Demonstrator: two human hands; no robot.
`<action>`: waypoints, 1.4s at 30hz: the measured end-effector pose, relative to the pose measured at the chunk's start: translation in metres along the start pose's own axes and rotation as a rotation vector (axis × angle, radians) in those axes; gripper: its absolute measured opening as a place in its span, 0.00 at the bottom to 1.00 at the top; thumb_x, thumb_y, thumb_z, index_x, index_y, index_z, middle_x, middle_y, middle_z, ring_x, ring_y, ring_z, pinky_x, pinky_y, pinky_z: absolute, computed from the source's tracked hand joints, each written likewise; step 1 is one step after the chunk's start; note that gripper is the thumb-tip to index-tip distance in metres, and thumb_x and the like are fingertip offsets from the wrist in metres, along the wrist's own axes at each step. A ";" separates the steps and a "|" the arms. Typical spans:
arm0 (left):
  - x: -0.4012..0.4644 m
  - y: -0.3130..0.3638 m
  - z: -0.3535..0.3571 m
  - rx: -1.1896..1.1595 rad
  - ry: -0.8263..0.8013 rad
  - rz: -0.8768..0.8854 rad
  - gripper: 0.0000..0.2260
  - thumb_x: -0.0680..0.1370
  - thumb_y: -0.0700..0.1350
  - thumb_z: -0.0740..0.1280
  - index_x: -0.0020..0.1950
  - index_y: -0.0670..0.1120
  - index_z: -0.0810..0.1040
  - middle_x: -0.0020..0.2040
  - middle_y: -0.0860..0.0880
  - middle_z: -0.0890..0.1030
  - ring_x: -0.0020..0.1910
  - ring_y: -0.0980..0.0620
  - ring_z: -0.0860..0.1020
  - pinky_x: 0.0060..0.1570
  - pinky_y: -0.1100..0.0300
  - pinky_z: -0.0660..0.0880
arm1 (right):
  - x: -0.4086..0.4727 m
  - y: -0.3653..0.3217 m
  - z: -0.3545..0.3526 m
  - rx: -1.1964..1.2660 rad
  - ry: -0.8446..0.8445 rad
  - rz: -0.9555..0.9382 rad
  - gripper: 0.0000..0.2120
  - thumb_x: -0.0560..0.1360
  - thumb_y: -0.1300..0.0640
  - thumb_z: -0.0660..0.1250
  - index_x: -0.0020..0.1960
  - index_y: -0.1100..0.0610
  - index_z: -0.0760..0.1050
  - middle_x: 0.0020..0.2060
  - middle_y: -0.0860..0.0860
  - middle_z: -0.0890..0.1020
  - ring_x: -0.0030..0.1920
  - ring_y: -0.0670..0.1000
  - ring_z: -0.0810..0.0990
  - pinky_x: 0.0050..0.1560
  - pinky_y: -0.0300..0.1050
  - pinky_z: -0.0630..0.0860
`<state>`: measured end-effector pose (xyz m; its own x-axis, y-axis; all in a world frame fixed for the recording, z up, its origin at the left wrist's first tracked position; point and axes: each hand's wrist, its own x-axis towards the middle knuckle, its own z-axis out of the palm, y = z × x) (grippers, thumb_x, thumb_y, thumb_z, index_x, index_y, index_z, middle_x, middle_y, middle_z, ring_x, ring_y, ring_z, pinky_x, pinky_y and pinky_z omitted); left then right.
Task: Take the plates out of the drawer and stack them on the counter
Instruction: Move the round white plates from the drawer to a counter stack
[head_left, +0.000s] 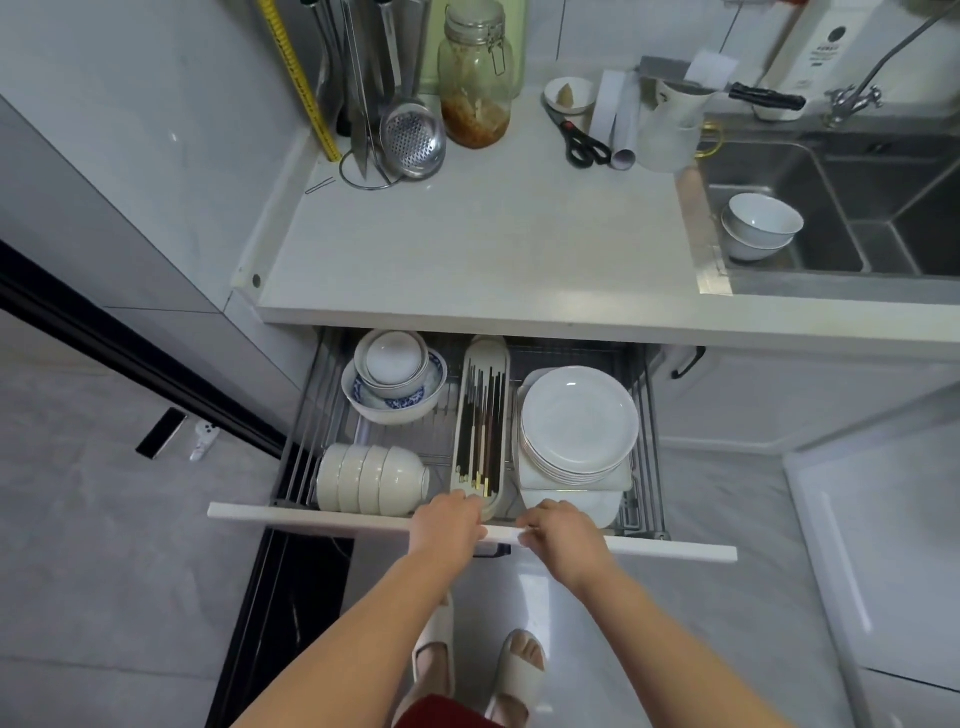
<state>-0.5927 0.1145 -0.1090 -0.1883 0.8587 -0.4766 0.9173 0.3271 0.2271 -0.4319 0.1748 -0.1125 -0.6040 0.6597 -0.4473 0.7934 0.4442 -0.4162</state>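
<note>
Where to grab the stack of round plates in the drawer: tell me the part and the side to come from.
Take the stack of round plates by its rim at opposite sides, fingers hooked under the bottom plate, coming straight down from above. It lies flat on a square dish, and the drawer's top is open. The chopstick tray crowds its left edge, so left hand and right hand probably fit best front and back.

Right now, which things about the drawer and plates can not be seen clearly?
Head view only:
- Plate stack: exact count too small to tell.
- White dish below the stack: mostly covered by it.
- Drawer handle: hidden by both hands.
- Drawer back: cut off by the counter edge.
</note>
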 end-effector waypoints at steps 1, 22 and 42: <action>0.000 0.002 -0.001 0.004 -0.013 -0.016 0.10 0.78 0.50 0.63 0.56 0.46 0.75 0.54 0.47 0.77 0.54 0.47 0.75 0.50 0.53 0.73 | 0.000 0.001 -0.002 -0.001 -0.010 0.004 0.12 0.77 0.52 0.62 0.59 0.52 0.76 0.53 0.53 0.79 0.56 0.57 0.74 0.55 0.49 0.71; 0.097 0.052 -0.037 -0.375 -0.177 -0.171 0.23 0.80 0.55 0.56 0.71 0.44 0.62 0.66 0.44 0.74 0.62 0.45 0.75 0.52 0.54 0.71 | 0.041 0.082 -0.065 0.388 0.011 0.542 0.23 0.79 0.51 0.59 0.69 0.61 0.64 0.65 0.59 0.75 0.65 0.58 0.73 0.61 0.47 0.70; 0.210 0.041 -0.031 -0.355 -0.353 -0.172 0.20 0.81 0.47 0.53 0.73 0.48 0.57 0.51 0.44 0.80 0.46 0.47 0.80 0.48 0.51 0.78 | 0.129 0.136 -0.072 0.460 0.061 0.825 0.22 0.77 0.62 0.56 0.70 0.57 0.64 0.63 0.60 0.74 0.62 0.60 0.74 0.61 0.51 0.72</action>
<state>-0.6054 0.3207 -0.1738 -0.1397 0.6159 -0.7754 0.6967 0.6175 0.3650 -0.3964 0.3642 -0.1700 0.1497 0.6952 -0.7031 0.8525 -0.4509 -0.2644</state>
